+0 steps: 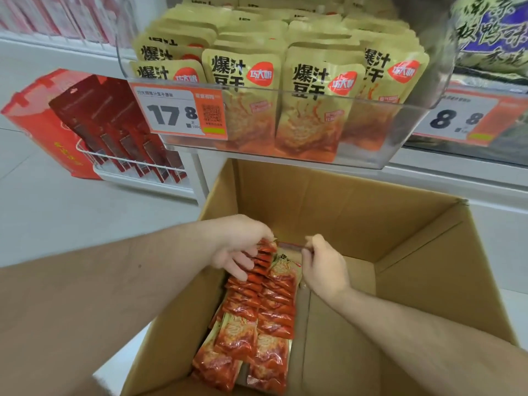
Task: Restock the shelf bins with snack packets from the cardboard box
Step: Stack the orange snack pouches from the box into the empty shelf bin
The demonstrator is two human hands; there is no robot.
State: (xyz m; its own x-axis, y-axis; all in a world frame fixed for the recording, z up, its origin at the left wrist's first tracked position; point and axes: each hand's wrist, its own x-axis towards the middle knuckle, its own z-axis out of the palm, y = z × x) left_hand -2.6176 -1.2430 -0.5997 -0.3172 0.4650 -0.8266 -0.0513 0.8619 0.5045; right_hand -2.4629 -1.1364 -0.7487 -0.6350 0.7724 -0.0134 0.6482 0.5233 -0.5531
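Both hands reached into cardboard box (357,212), frame centre; left hand (240,250) gripped snack packets (257,304); right hand (323,267) pinched packet edge (290,245).

Both my hands are down in the cardboard box (357,212). Left hand (243,247) fingers curled over the top of the red snack packets (257,318) row; right hand (323,267) pinching a packet edge (blurred). Above: clear shelf bin (371,132) packed with yellow packets (311,101), price tag (177,112) reads 17.8.
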